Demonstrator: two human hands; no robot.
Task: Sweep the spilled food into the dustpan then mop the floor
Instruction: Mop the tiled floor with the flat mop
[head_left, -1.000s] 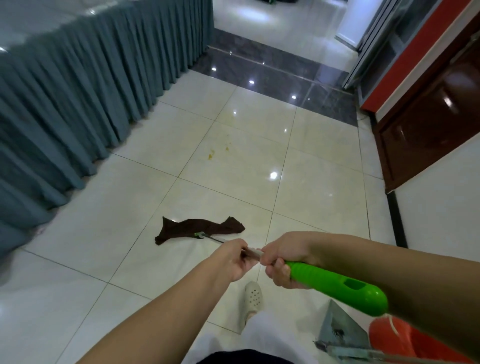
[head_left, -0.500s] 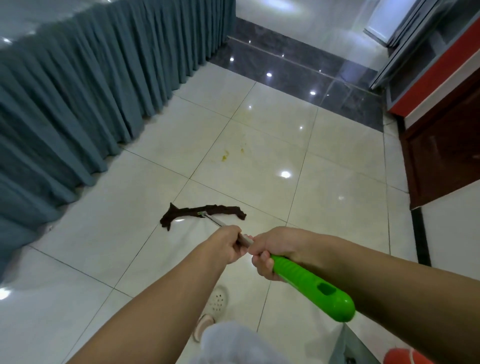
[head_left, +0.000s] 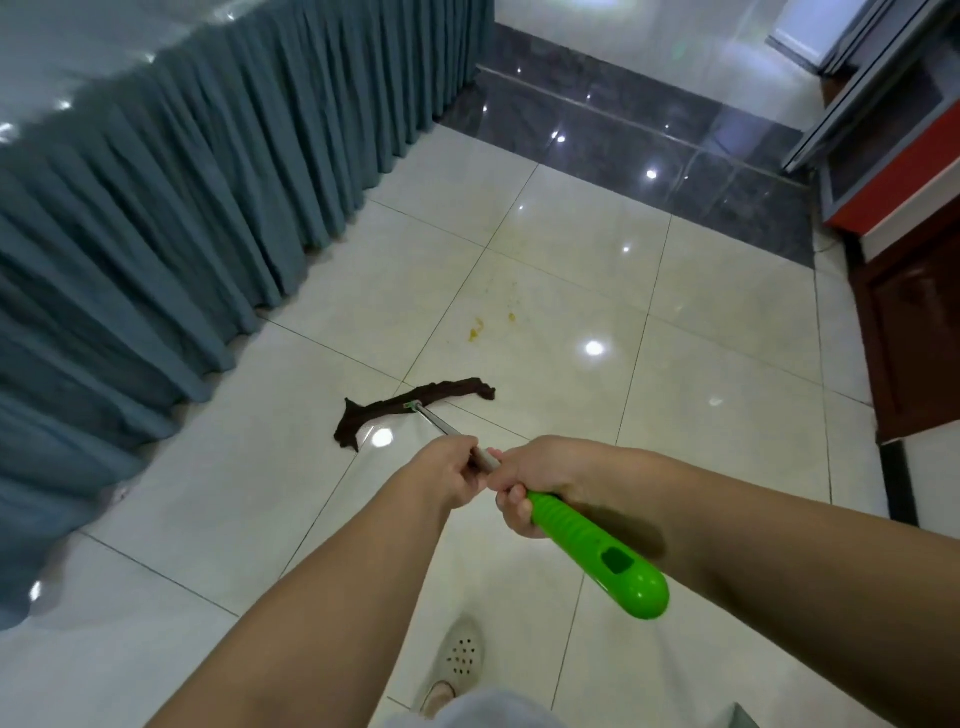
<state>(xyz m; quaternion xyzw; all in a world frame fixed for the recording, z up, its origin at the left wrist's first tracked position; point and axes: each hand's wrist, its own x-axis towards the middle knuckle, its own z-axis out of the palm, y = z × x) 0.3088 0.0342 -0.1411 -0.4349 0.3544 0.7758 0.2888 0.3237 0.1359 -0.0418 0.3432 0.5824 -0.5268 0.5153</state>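
A mop with a bright green handle (head_left: 597, 556) and a thin metal shaft (head_left: 436, 422) points away from me across the pale floor tiles. Its dark brown cloth head (head_left: 415, 405) lies flat on the floor. My right hand (head_left: 540, 480) grips the top of the green handle. My left hand (head_left: 449, 470) is closed around the metal shaft just ahead of it. Small yellow food stains (head_left: 475, 330) mark the tile a short way beyond the mop head.
A table with a pleated blue-grey skirt (head_left: 182, 234) runs along the left. A dark tile band (head_left: 623, 135) crosses the floor farther off. A dark wooden cabinet (head_left: 914, 332) with a red and white top stands at the right. My foot in a pale perforated shoe (head_left: 460, 654) is below.
I have stepped forward and the mop head has slid ahead toward the yellow stains. The red dustpan and metal piece at the lower right have dropped out of view.
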